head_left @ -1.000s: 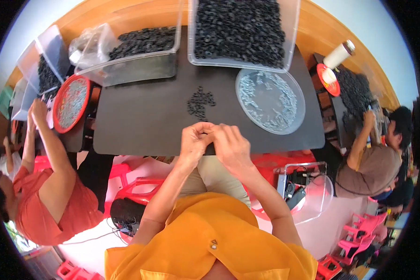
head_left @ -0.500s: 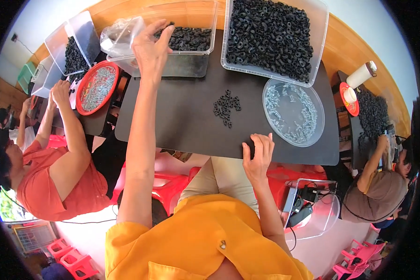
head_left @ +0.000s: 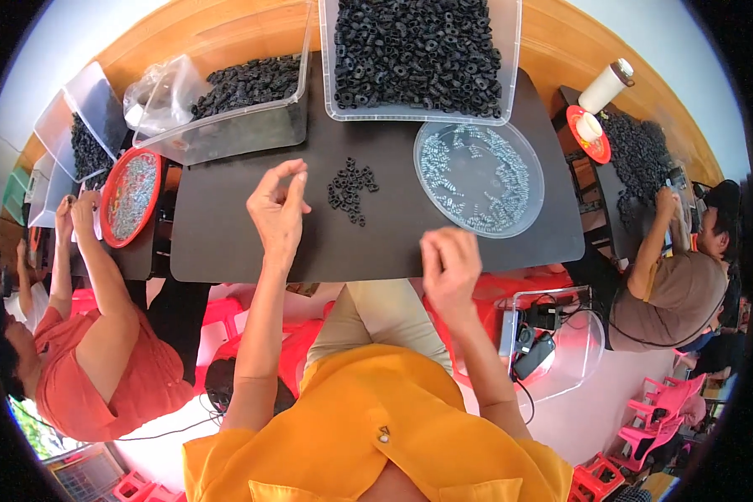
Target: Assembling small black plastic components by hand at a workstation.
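My left hand (head_left: 278, 209) is over the dark table, left of a small heap of black plastic pieces (head_left: 352, 191). Its thumb and fingers are apart and bent, and I see nothing between them. Close to the table's front edge, my right hand (head_left: 452, 272) is closed with fingers curled in; whatever it holds is hidden. Beyond it lies a round clear tray (head_left: 477, 188) scattered with small shiny metal springs. Behind the tray stands a clear bin (head_left: 512, 63) full of black plastic parts. Farther left, a second clear bin (head_left: 251, 136) holds more black parts.
A crumpled plastic bag (head_left: 161, 94) leans in the left bin. Co-workers sit on both sides, one by a red tray (head_left: 148, 209), the other by a pile of black parts (head_left: 636, 155). A clear box with devices (head_left: 531, 351) stands beside my right forearm.
My left hand has come back from the left bin to over the table, and the small black piece at its fingertips no longer shows. My right fingers have curled in. The view has shifted.
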`<state>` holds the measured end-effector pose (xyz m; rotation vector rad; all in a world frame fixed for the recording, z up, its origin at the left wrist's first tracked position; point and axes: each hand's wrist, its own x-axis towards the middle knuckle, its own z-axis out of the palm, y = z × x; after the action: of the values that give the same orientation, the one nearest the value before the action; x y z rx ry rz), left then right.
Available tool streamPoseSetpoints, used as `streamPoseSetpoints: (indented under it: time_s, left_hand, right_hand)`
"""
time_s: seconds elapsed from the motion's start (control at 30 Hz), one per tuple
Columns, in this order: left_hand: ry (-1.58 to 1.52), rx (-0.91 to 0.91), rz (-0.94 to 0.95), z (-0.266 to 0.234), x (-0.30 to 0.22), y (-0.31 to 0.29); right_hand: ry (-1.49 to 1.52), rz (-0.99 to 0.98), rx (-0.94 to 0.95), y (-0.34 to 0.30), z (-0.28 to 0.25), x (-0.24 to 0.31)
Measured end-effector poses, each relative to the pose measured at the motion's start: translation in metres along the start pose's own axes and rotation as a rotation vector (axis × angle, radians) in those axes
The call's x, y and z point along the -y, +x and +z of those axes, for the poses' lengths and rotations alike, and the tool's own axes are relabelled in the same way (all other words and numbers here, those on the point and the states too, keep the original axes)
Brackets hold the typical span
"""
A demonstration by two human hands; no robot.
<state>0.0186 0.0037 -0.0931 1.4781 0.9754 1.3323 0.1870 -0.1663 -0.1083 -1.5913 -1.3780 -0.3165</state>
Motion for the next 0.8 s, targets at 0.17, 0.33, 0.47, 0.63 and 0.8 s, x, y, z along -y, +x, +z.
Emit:
streamPoseSetpoints:
  time_s: [0.17, 0.33, 0.47, 0.63, 0.8]
  left_hand:
    - [-0.013, 0.107, -0.011, 0.021, -0.008, 0.006]
    - [-0.029, 0.177, -0.025, 0.038, -0.020, 0.008]
    - [0.041, 0.243, 0.020, 0.044, -0.018, 0.011]
    - [0.117, 0.256, 0.066, 0.049, -0.025, 0.028]
    - [0.375, 0.278, 0.372, 0.072, -0.026, 0.069]
  right_hand:
    - [-0.143, 0.268, 0.159, 0.047, -0.010, -0.065]
    - [-0.231, 0.337, 0.417, 0.061, 0.004, -0.084]
    - [-0.235, 0.302, 0.510, 0.070, 0.006, -0.092]
    - [-0.048, 0.385, 0.397, 0.073, 0.000, -0.096]
    - [0.140, 0.497, 0.290, 0.074, -0.012, -0.103]
